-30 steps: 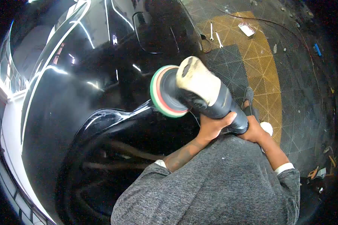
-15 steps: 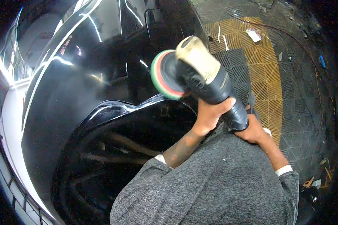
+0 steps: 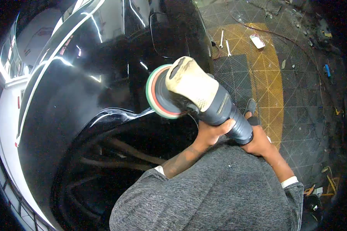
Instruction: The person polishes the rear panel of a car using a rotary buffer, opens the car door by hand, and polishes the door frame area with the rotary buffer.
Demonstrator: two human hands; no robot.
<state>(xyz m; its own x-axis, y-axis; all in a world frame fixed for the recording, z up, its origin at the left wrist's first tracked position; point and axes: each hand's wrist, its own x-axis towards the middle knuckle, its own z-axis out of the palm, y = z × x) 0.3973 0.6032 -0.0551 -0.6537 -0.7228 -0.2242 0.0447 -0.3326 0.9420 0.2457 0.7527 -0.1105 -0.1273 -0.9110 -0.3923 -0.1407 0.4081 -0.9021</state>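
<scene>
Both my hands are closed on a polisher (image 3: 194,84) with a black body and a worn cream-coloured head cover. My left hand (image 3: 212,133) wraps the barrel behind the head, its thumb on top. Around the rear end of the body my right hand (image 3: 258,141) is closed. The round pad (image 3: 149,91), with green, pale and red layers, faces left toward a glossy black car fender (image 3: 77,92), above the wheel arch. Whether the pad touches the paint I cannot tell. White streaks mark the arch edge (image 3: 117,112).
Below the arch is a dark spoked wheel (image 3: 119,144). On the tiled floor (image 3: 268,88) to the right lie two wrenches (image 3: 228,48), a small white-and-red packet (image 3: 257,41), a blue object (image 3: 327,71) and a long cable (image 3: 285,37).
The polisher has moved down and to the left in view, with both hands still on it. The floor items have shifted slightly too, so the camera has turned a little.
</scene>
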